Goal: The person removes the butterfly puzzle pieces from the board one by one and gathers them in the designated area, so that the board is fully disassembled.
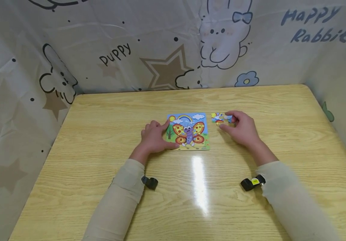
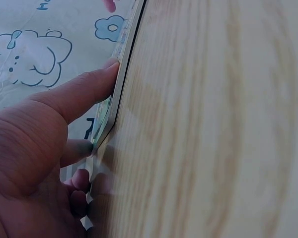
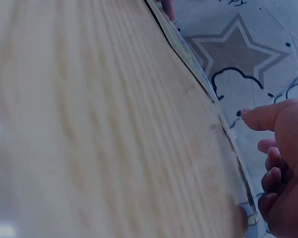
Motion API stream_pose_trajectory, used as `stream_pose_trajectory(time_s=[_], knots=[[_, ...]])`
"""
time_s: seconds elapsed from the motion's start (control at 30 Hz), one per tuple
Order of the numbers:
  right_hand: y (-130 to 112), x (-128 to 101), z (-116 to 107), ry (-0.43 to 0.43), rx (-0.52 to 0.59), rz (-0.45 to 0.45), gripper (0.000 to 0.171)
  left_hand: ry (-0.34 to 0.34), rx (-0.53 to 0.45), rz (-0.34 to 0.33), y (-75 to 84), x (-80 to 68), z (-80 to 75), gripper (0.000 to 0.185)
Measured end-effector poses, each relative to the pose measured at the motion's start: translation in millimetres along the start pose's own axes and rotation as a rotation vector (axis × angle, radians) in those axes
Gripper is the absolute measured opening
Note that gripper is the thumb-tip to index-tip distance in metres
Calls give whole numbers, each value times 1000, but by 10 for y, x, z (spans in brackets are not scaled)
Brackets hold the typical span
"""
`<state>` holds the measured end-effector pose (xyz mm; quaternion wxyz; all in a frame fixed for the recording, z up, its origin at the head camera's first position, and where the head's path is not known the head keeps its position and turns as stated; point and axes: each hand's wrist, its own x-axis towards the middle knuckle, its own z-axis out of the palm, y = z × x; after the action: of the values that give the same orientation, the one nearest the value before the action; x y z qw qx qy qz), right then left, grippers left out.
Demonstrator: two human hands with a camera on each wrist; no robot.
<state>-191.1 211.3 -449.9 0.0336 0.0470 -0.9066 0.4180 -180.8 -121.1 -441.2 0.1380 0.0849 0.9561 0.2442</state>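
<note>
Butterfly puzzle (image 1: 189, 131) flat at table (image 1: 100, 167) centre. Left hand (image 1: 155, 137) pins its left edge — index and thumb spread along border. Loose puzzle piece (image 1: 219, 118) lies just right of puzzle's top corner — right hand (image 1: 241, 129) nearer, fingertips pinching it.

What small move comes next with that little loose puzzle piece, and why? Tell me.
Probably slide the small colourful puzzle piece left toward the square butterfly puzzle board. The right hand has its fingers on the piece, which lies just right of the board's top corner, while the left hand rests on the board's left edge, steadying it.
</note>
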Motion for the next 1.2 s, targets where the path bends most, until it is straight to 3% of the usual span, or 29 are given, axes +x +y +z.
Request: stream_pose_trajectory(time_s=[0.63,1.0,1.2], knots=[[-421,-5,481,-99,75,-47,60,10,-1,3,-2,-5,-2,109],[-465,139,593,-147,-72,35,59,4,21,15,2,6,-17,110],[-470,151,605,-156,-83,65,58,8,14,6,-8,9,-1,110]])
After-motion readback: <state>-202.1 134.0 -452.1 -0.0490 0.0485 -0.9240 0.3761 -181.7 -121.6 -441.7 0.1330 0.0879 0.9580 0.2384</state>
